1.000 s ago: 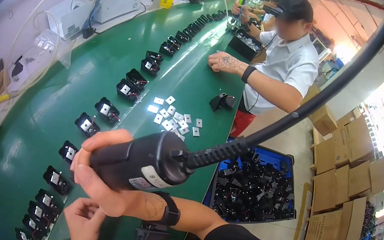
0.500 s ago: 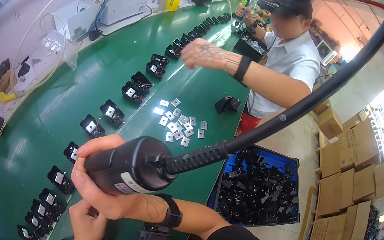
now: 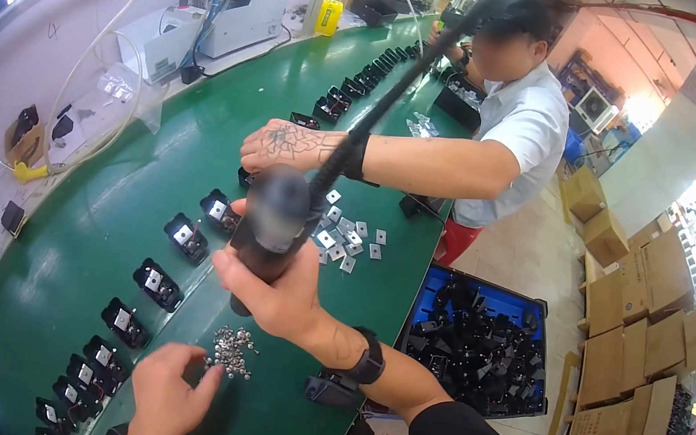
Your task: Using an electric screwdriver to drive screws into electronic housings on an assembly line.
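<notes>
My right hand [image 3: 287,294] is closed around a black corded electric screwdriver [image 3: 275,211], held nearly upright above the green table. Its tip is hard to make out behind my fingers. Beside a small pile of shiny screws [image 3: 232,352], my left hand [image 3: 166,397] hovers low with thumb and forefinger apart, the thumb at the pile's edge. Left of both hands runs a line of black plastic housings [image 3: 159,283], several with a square metal plate and thin wires inside. Loose square metal plates [image 3: 354,238] lie scattered beyond my right hand.
A co-worker's arm [image 3: 437,166] reaches across the table just beyond the screwdriver. On the right, a blue crate [image 3: 437,287] holds many black parts, with cardboard boxes [image 3: 629,386] farther right. A yellow bottle [image 3: 329,15] and a white machine [image 3: 249,9] line the far left.
The screwdriver has swung from lying tilted to nearly upright, moving away from my left hand. The screw pile has come into view. The co-worker's hand has moved nearer, toward the left.
</notes>
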A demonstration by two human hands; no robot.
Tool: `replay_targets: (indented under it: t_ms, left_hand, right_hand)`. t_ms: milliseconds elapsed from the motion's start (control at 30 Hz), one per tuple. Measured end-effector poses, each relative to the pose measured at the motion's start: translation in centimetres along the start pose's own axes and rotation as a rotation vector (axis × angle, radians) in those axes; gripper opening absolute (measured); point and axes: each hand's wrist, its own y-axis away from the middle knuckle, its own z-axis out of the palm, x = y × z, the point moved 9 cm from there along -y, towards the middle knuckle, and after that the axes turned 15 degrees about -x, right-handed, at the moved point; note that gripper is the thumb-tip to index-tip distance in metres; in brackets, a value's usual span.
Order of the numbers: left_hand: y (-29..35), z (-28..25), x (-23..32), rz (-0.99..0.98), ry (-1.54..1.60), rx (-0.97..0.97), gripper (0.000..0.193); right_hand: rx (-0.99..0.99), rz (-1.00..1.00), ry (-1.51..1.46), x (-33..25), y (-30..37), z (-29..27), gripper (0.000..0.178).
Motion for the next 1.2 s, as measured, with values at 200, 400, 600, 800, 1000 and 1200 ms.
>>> replay_targets:
  t_ms: [200, 400, 600, 800, 1000, 1200]
  left_hand:
    - [-3.0, -3.0, -1.6, 0.08, -0.291, 0.22, 0.046]
    - [-3.8, -2.9, -2.9, 0.0, -0.491, 0.285, 0.074]
    - [-6.2, -2.6, -3.0, 0.019, -0.443, 0.191, 0.089]
    - [-6.7, -2.6, -6.7, -0.073, -0.355, 0.173, 0.091]
    - [-5.9, -3.3, -7.5, -0.224, -0.469, 0.149, 0.081]
    - [-6.0, -4.0, -8.0, -0.208, -0.42, 0.108, 0.064]
  right_hand:
    - [-0.174, 0.074, -0.043, -0.1, -0.4, 2.1, 0.046]
    - [-0.319, 0.135, -0.08, 1.8, -1.5, 4.7, 0.042]
    - [-0.261, -0.029, -0.108, 1.8, -2.6, 4.2, 0.041]
    - [-0.306, -0.162, -0.152, 3.6, -3.1, 5.0, 0.038]
    - [-0.303, -0.144, -0.32, 3.4, -2.9, 6.4, 0.038]
    - [-0.386, -0.118, -0.187, 4.7, -3.0, 7.8, 0.038]
